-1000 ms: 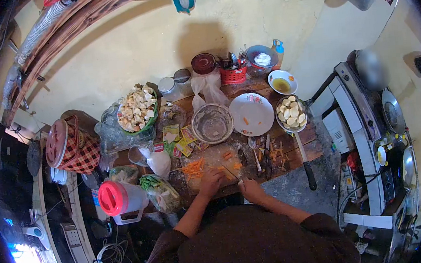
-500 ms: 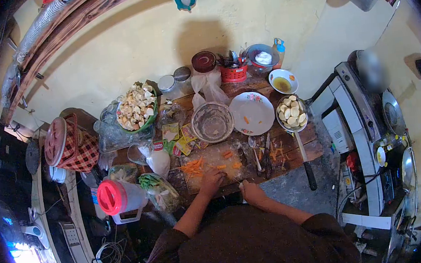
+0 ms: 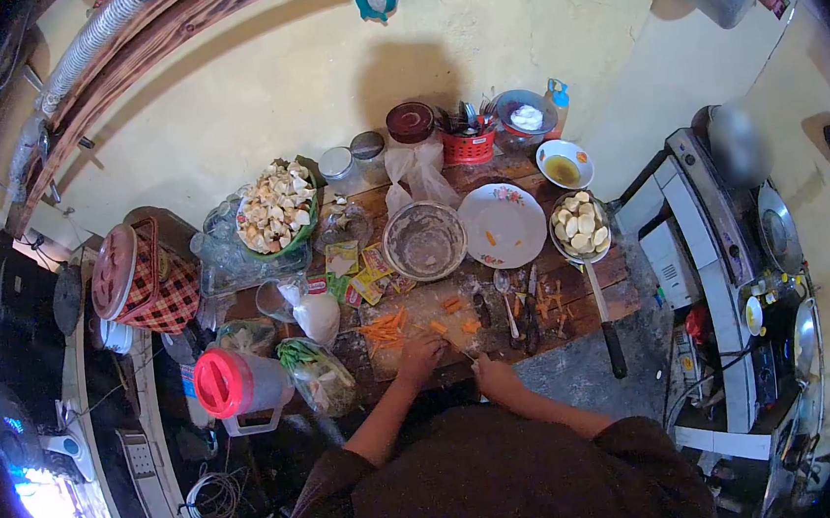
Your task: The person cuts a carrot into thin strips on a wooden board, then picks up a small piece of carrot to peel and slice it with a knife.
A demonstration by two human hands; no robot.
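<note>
On the worn wooden cutting board (image 3: 385, 362), my left hand (image 3: 422, 357) is closed, its fingertips at a piece of carrot (image 3: 438, 327). My right hand (image 3: 497, 378) grips a knife (image 3: 462, 351) at the board's front edge, the thin blade slanting up and left toward the left hand. Carrot sticks (image 3: 382, 330) lie piled at the board's left. Short carrot chunks (image 3: 453, 305) rest farther back and right. Just behind the board stands a flour-smeared metal bowl (image 3: 424, 242).
A floral white plate (image 3: 503, 226), a pan of peeled pale pieces (image 3: 580, 225) and a second knife (image 3: 531, 308) with a spoon (image 3: 510, 318) are at the right. Bagged greens (image 3: 317, 374), a red-lidded pitcher (image 3: 244, 387) and seasoning packets (image 3: 367, 275) stand left.
The knife blade now shows slanting over the board, where it was barely visible before. My left hand stays by the carrot piece. The whole view has shifted slightly.
</note>
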